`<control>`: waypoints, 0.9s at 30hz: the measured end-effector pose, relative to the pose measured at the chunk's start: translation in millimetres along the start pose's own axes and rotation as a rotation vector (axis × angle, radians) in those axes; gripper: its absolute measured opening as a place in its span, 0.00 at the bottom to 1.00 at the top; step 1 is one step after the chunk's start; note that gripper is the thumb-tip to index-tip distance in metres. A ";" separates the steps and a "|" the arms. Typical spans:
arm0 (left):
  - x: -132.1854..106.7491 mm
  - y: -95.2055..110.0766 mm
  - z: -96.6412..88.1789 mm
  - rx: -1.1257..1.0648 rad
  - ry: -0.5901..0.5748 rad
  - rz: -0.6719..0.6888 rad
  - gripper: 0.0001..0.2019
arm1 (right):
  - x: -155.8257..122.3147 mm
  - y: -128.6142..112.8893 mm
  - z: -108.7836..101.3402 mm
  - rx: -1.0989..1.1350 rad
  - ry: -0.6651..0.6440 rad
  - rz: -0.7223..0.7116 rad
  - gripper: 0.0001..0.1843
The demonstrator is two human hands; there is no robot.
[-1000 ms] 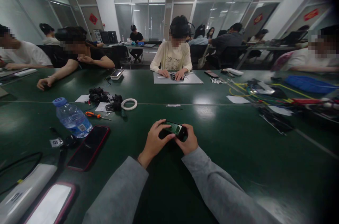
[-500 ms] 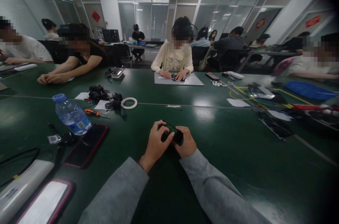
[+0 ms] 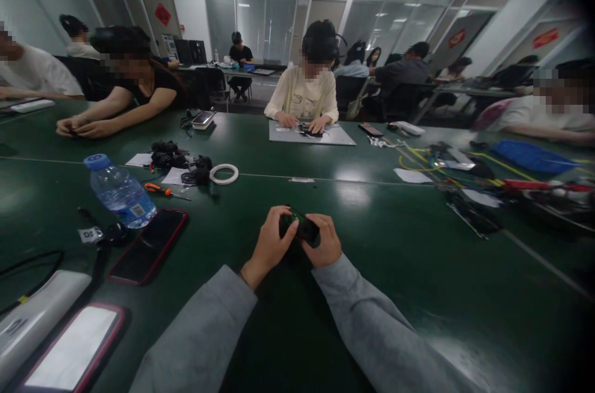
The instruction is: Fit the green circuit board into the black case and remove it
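Between my two hands is a small dark, box-like device (image 3: 303,227) with a greenish patch on its upper face; its exact kind is too dark to make out. Gripping its left end is my left hand (image 3: 273,241), the thumb lying across the green part and the fingers curled over the far edge. My right hand (image 3: 328,241) closes round the right end, thumb beneath and fingers along the top. The device is held over the dark green table (image 3: 288,331), slightly tilted. Parts of it are hidden behind my fingers.
Left of me are a water bottle (image 3: 118,191), a red-edged phone (image 3: 149,247), another phone with a white screen (image 3: 74,349), and an orange screwdriver (image 3: 162,190). A white ring (image 3: 224,174) and black cables lie farther off. Opposite, a person works on a grey board (image 3: 341,134).
My left thumb has shifted on the device, and more of its upper face now shows between my hands. The whole view has tipped slightly downward.
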State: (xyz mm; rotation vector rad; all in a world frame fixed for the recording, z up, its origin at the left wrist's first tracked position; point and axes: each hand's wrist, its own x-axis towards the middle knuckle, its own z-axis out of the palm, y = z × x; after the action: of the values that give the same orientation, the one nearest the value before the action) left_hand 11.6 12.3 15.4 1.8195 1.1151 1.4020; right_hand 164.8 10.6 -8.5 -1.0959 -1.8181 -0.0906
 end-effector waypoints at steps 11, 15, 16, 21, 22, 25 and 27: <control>6.5 -11.0 2.6 -0.422 -0.113 -0.294 0.17 | -0.1 2.3 -1.8 -0.035 0.057 -0.040 0.31; 7.2 -18.1 5.0 -0.565 -0.151 -0.429 0.18 | 1.6 0.4 -1.6 -0.053 -0.003 -0.029 0.32; 7.3 -19.1 4.8 -0.576 -0.154 -0.443 0.18 | 1.6 0.7 0.0 -0.034 -0.040 -0.001 0.34; 9.3 -22.5 2.2 -0.648 -0.116 -0.537 0.18 | -2.3 5.6 11.4 0.105 -0.229 0.094 0.41; 9.9 -23.5 2.1 -0.668 -0.102 -0.565 0.19 | -3.3 6.1 12.6 0.105 -0.244 0.108 0.39; 11.9 -26.4 2.3 -0.712 -0.090 -0.635 0.22 | -5.3 4.6 11.9 0.072 -0.250 0.155 0.35; 12.5 -27.2 2.5 -0.721 -0.114 -0.661 0.26 | -5.4 2.2 9.3 0.070 -0.243 0.180 0.33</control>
State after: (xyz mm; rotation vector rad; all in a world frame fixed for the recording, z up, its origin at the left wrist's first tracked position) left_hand 8.1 36.5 -2.1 0.8903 0.8685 1.0731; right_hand 160.5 13.0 -18.4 -1.2586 -1.9102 0.2199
